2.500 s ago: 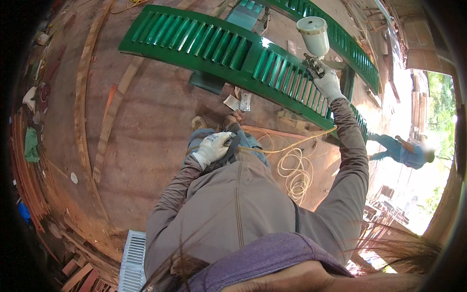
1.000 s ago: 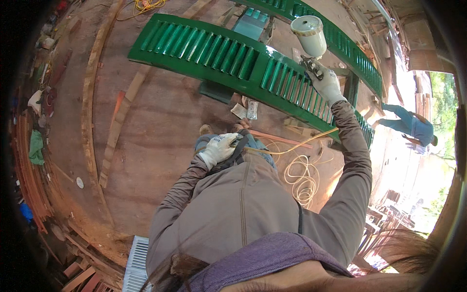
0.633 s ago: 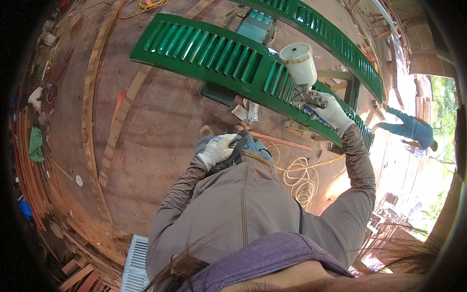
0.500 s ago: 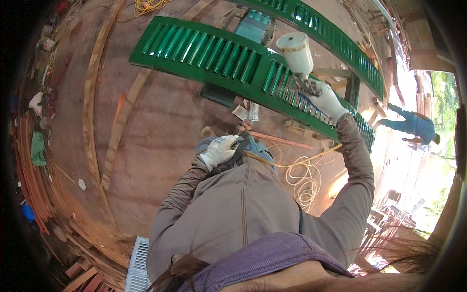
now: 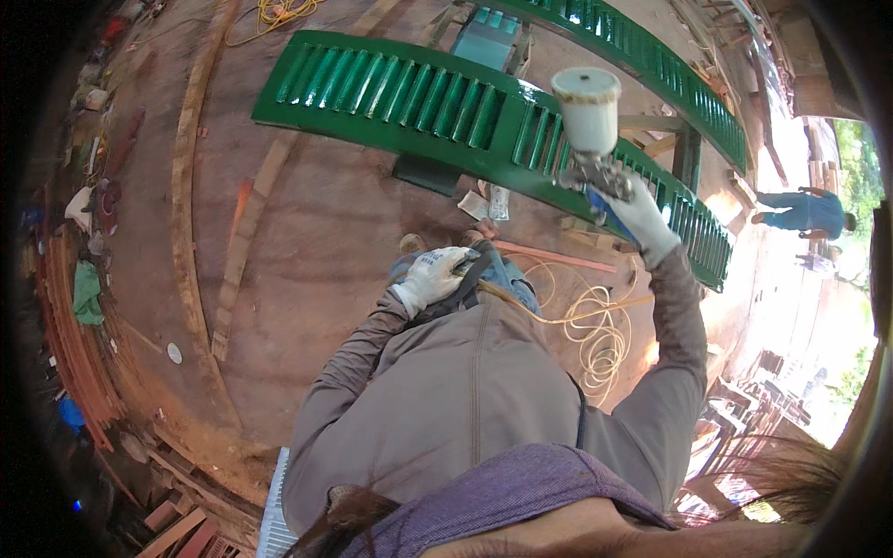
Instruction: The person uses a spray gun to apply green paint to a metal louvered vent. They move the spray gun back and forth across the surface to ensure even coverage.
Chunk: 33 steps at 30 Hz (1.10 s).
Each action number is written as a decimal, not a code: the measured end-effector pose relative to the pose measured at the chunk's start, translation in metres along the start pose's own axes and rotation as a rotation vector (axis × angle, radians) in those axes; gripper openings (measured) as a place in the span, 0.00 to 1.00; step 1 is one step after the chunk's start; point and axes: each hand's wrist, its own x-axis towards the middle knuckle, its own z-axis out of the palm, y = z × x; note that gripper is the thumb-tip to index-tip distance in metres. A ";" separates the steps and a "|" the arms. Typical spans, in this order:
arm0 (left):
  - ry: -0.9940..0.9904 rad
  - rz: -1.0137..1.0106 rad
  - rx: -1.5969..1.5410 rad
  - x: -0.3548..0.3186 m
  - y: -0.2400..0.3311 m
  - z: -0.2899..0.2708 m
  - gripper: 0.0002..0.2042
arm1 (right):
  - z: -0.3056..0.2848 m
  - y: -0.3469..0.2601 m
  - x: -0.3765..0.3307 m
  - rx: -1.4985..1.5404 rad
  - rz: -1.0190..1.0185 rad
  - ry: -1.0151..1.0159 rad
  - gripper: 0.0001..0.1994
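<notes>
My gloved right hand (image 5: pixel 642 209) is closed round the handle of a paint spray gun (image 5: pixel 595 172). A white cup (image 5: pixel 586 107) sits upright on top of the gun. Behind and below it stretches a long, slightly curved green slatted panel (image 5: pixel 372 98), glossy as if wet. At my waist, the gloved left hand (image 5: pixel 433 279) has its fingers curled in beside a dark strap (image 5: pixel 476 272); what lies inside them is hidden. A yellowish hose (image 5: pixel 521 312) runs from near that hand toward my right forearm.
A second green slatted panel (image 5: pixel 642 65) lies beyond the first, with a dark support post (image 5: pixel 686 163) near it. Hose coils (image 5: pixel 595 349) lie on the ground at my right. Long timber strips (image 5: pixel 181 186) lie at left. Another person (image 5: pixel 805 212) stands far right.
The spray gun and my right hand have moved a little right and nearer to me. My left hand stays at my waist. The view has shifted slightly, and the other person's pose differs.
</notes>
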 end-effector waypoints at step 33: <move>-0.247 0.245 0.208 0.032 0.032 0.084 0.21 | 0.122 0.182 -0.172 0.099 -0.205 0.649 0.24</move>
